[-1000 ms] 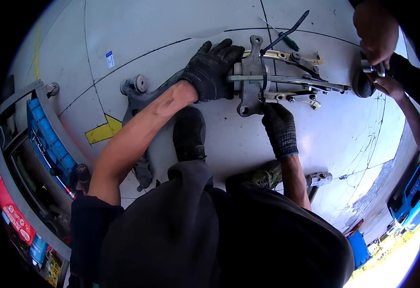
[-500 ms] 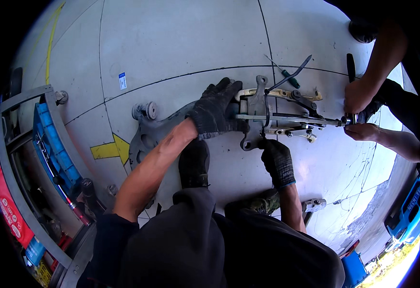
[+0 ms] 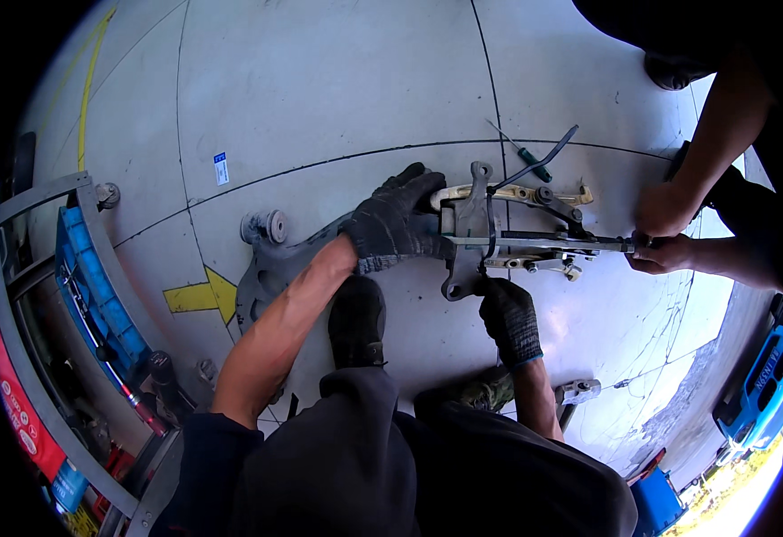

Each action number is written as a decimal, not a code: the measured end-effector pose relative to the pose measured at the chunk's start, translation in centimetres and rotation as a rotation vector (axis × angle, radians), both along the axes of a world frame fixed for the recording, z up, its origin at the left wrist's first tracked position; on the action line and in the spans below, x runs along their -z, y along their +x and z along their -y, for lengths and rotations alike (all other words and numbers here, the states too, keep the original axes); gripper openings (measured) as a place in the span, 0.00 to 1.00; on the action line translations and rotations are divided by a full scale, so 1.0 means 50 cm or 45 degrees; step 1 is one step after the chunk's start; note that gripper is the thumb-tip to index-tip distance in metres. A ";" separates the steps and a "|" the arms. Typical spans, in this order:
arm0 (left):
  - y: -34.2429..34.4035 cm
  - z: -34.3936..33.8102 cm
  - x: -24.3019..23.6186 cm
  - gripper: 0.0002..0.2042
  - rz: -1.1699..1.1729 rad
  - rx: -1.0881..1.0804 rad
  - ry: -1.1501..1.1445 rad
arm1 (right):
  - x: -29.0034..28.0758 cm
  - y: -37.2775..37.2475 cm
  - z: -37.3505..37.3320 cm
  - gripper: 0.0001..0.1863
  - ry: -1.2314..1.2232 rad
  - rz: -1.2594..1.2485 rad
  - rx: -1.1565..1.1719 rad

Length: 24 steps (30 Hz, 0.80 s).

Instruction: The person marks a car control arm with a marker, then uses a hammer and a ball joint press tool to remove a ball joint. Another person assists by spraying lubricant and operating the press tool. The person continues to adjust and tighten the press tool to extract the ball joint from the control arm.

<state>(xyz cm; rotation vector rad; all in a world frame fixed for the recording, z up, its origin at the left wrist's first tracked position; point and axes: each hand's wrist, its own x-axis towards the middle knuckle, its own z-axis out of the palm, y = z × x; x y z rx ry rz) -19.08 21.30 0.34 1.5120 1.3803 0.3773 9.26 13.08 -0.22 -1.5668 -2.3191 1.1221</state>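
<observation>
A grey metal suspension arm [image 3: 261, 280] with a round bushing lies low over the floor. My left hand [image 3: 396, 221], in a dark glove, grips its middle with thumb and fingers on opposite sides. Beyond that hand, a puller [image 3: 534, 240] with pale jaws and a long centre screw sits at a grey bracket-like plate [image 3: 474, 215]. My right hand [image 3: 509, 318], also gloved, is closed at the plate's near side, around the lower end of a dark bent bar [image 3: 534, 164]. Its fingertips are partly hidden. Another person's two hands [image 3: 664, 253] hold the screw's right end.
A green-handled screwdriver [image 3: 534, 165] lies beyond the puller. At the left stands a grey wheeled cart [image 3: 47, 186] with a blue tray. A small blue-and-white packet [image 3: 221, 168] and a yellow arrow marking [image 3: 196, 297] are on the floor. My shoe [image 3: 356, 322] is close to the arm.
The view has shifted, so the floor and parts sit slightly lower. The other person's upper hand has come down toward the screw, and the dark handle it held upright no longer shows. My hands keep their places.
</observation>
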 end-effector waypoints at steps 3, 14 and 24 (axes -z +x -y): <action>0.002 0.003 0.006 0.52 0.021 -0.024 0.052 | 0.019 0.012 0.013 0.09 -0.526 -0.214 0.412; -0.002 0.004 -0.001 0.49 -0.085 0.032 0.015 | -0.011 -0.014 0.014 0.15 -0.816 -0.573 0.820; 0.000 0.004 -0.003 0.48 0.029 -0.003 0.016 | -0.027 -0.020 -0.001 0.10 -0.339 -0.222 0.328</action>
